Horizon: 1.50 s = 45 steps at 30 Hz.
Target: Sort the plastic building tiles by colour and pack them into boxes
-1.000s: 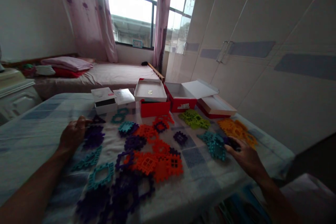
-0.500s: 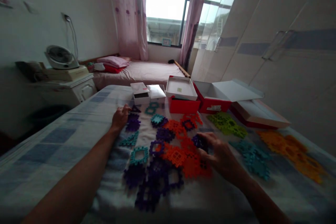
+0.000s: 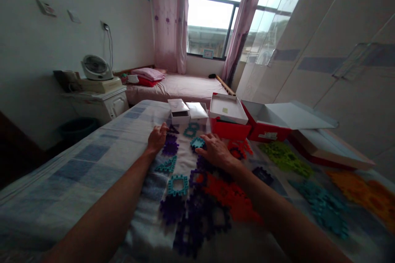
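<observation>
My left hand [image 3: 158, 137] rests on the cloth with closed fingers at the left corner of a dark purple triangular interlocking plastic piece [image 3: 173, 130]. My right hand [image 3: 217, 151] reaches across the middle, thumb and fingers closed about the right edge of a turquoise interlocking piece [image 3: 196, 143]. Near my left wrist lie a purple square piece [image 3: 170, 146], a turquoise triangle [image 3: 167, 165] and a turquoise square frame [image 3: 178, 176]. Under and beside my right forearm are orange pieces [image 3: 228, 195], partly hidden. A purple piece [image 3: 262, 175] lies to its right.
Open red and white boxes [image 3: 231, 127] stand along the far side, with small white boxes [image 3: 180, 117] to their left. Green [image 3: 285, 158], teal [image 3: 324, 205] and orange-yellow pieces [image 3: 364, 191] lie in piles at right. Dark purple pieces [image 3: 197, 209] cluster near the front.
My right hand has let go of a purple piece, which now lies right of the forearm, and has moved left to the turquoise piece. The view has turned left; my left hand stays by the triangle.
</observation>
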Motion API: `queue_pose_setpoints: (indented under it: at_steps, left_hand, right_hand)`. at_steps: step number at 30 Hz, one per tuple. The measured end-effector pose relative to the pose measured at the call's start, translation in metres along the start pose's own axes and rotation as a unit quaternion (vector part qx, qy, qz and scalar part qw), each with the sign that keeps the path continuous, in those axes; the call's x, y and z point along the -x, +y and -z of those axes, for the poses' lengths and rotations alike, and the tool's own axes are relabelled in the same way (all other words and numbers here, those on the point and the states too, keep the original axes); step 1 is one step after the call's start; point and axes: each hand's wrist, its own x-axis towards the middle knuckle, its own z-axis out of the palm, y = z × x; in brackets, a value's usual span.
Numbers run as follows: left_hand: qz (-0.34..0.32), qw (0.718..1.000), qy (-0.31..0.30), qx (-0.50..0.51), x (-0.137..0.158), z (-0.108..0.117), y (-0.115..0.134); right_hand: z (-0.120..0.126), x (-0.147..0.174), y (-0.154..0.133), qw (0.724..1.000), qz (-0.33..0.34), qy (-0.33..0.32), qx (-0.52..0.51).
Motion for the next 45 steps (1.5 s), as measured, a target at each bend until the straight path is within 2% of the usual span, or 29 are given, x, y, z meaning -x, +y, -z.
queue_pose_setpoints:
  at_steps: [4, 8, 12, 18, 22, 25, 28, 32, 35, 37, 41, 45]
  left_hand:
    - [0.005, 1.000, 0.005, 0.004, 0.001, -0.002, 0.000]
    - [0.008, 1.000, 0.007, 0.012, 0.001, -0.004, 0.000]
    - [0.009, 1.000, 0.010, 0.014, 0.002, -0.003, 0.002]
    - [0.001, 1.000, 0.008, 0.005, 0.004, 0.000, 0.004]
    - [0.001, 1.000, 0.008, -0.006, 0.003, 0.000, 0.004]
    - [0.000, 1.000, 0.006, -0.013, 0.002, -0.001, 0.003]
    - [-0.003, 1.000, 0.000, -0.016, 0.002, 0.000, 0.003]
    - [-0.005, 1.000, -0.017, -0.013, 0.003, 0.004, 0.004]
    - [0.005, 0.999, -0.033, -0.024, 0.000, 0.006, 0.003]
    - [0.006, 0.999, -0.037, -0.027, -0.001, 0.006, 0.003]
    - [0.015, 0.999, -0.037, -0.036, -0.001, 0.007, 0.002]
    - [0.025, 0.999, -0.035, -0.033, -0.002, 0.008, 0.000]
  right_hand:
    - [-0.015, -0.020, -0.002, 1.000, 0.006, -0.025, 0.009]
    - [-0.009, -0.028, 0.001, 1.000, 0.008, 0.001, 0.000]
    - [-0.008, -0.053, -0.005, 0.999, -0.029, 0.020, -0.029]
    - [-0.038, -0.087, -0.017, 0.998, -0.047, 0.003, -0.030]
    - [-0.045, -0.092, -0.019, 0.998, -0.033, 0.003, -0.051]
    - [-0.030, -0.082, -0.019, 0.997, -0.009, 0.011, -0.080]
    - [0.002, -0.051, -0.009, 0.993, -0.002, 0.030, -0.113]
    - [0.047, 0.027, 0.032, 0.980, -0.019, 0.117, -0.161]
    - [0.069, 0.099, 0.080, 0.973, -0.094, 0.193, -0.091]
    - [0.075, 0.144, 0.114, 0.962, -0.159, 0.221, -0.031]
    - [0.074, 0.206, 0.160, 0.957, -0.222, 0.184, 0.033]
    - [0.061, 0.229, 0.168, 0.966, -0.226, 0.113, 0.056]
